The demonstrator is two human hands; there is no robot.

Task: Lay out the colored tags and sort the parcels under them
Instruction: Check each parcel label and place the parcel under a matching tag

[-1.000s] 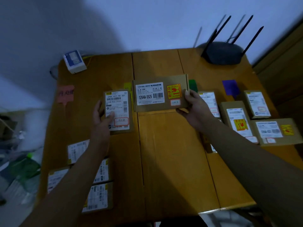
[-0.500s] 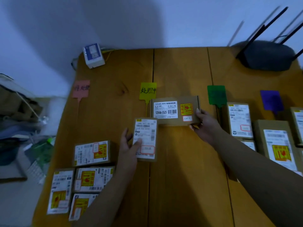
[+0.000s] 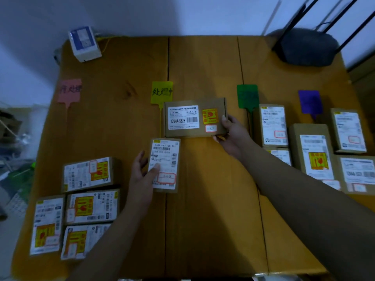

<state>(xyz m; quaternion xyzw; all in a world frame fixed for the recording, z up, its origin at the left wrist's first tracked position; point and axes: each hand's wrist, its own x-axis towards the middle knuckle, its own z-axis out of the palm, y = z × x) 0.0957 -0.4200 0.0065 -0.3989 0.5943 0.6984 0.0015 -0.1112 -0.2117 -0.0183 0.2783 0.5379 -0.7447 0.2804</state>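
On the orange wooden tabletop [image 3: 203, 220] against a pale wall [image 3: 182, 15], the left hand [image 3: 140, 175] closed its grip on a small upright labelled cardboard parcel [image 3: 164, 164], while the right hand [image 3: 233, 136] clasped a wide brown cardboard box [image 3: 192, 118].

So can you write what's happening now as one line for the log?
step: sorting under yellow tag | left hand: holding small parcel | right hand: holding 12V4A box | both on table

Two cardboard parcels below the yellow tag [image 3: 162, 92], left hand [image 3: 141, 173] and right hand [image 3: 233, 132] on each.
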